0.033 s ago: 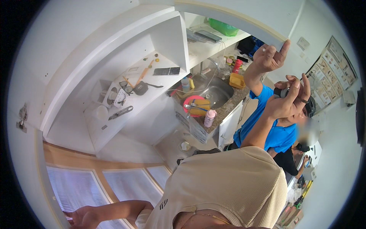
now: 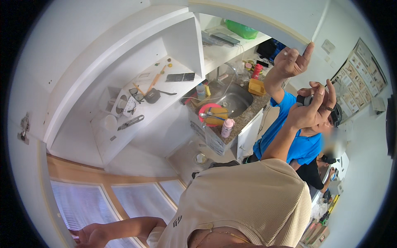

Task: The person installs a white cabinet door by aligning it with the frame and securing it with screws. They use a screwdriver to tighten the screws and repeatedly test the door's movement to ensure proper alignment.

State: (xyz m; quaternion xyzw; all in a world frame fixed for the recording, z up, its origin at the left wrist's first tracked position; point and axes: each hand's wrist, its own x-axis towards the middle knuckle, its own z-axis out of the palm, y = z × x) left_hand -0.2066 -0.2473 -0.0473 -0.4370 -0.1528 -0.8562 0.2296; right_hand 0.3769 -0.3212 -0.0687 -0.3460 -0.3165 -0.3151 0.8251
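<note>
At the lower left, my left hand [image 2: 89, 235] is closed around the lower edge of a white cabinet panel [image 2: 45, 186]; its fingertips are partly cut off from sight. My right hand [image 2: 316, 109] is raised at the right with curled fingers. A short dark cylindrical thing [image 2: 305, 100] shows at its fingers, too hidden to name. Near it, the hand of a co-worker [image 2: 291, 64] in a blue shirt reaches up to a white overhead panel [image 2: 273, 18]. A metal hinge [image 2: 25, 128] is fixed on the panel at the far left.
A white shelf [image 2: 105, 142] carries a tape measure [image 2: 152, 96], a utility knife [image 2: 131, 122], a pencil and glasses. Beyond are a sink [image 2: 237, 101], a pink bowl [image 2: 203, 110] and a pink bottle [image 2: 227, 128]. Glazed wooden-framed doors [image 2: 109, 186] are below. Another person [image 2: 312, 173] sits behind.
</note>
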